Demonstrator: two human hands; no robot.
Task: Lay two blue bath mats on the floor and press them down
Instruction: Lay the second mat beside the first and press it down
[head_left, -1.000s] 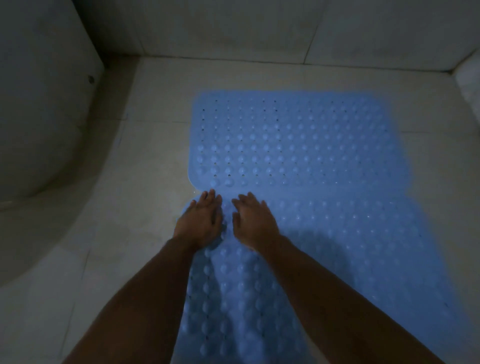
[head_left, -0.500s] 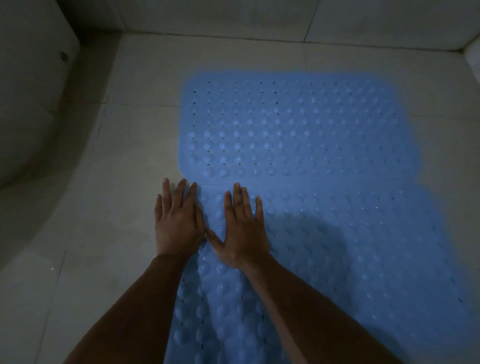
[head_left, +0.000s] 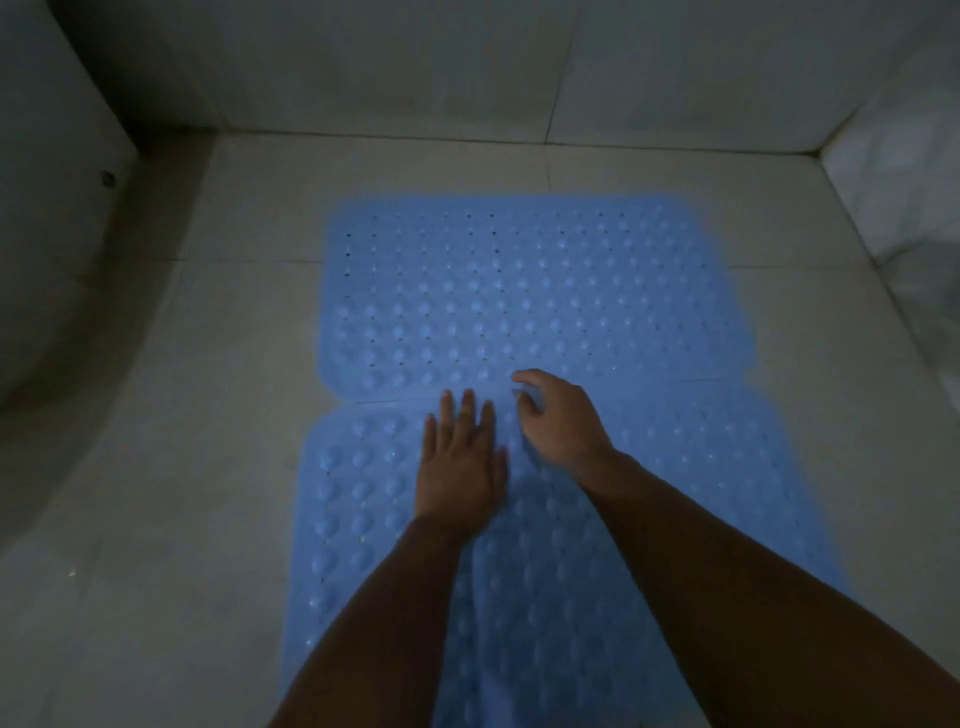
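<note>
Left hand (head_left: 460, 467) lay flat, fingers straight and together, palm down on the near mat (head_left: 701, 493) just short of the seam (head_left: 779, 378) where the two mats met. It held nothing; it pressed. Right hand (head_left: 558, 415) sat just beside it, over the seam itself, fingers loosely curled with the tips pointing down toward the far mat (head_left: 519, 291). Whether those tips touched the mat or hovered above it could not be told; the hand was blurred. It gripped nothing visible.

Judgement on the step: pressing along the seam, left of centre. To do this well, both palms ought to go flat with weight from the shoulders, working outward from the middle to each edge so the underside seats on the tile instead of trapping a raised patch. The right part of the seam and the outer corners looked untouched by either hand and probably want the same pass.

Both mats were pale blue, rectangular with rounded corners, covered in rows of raised bumps and small holes. They lay on the tiled floor (head_left: 218, 467), far mat near the back wall (head_left: 467, 78), near mat running under the forearms toward the camera and offset slightly from the other. Light was dim; lifted edges could not be ruled out.
</note>
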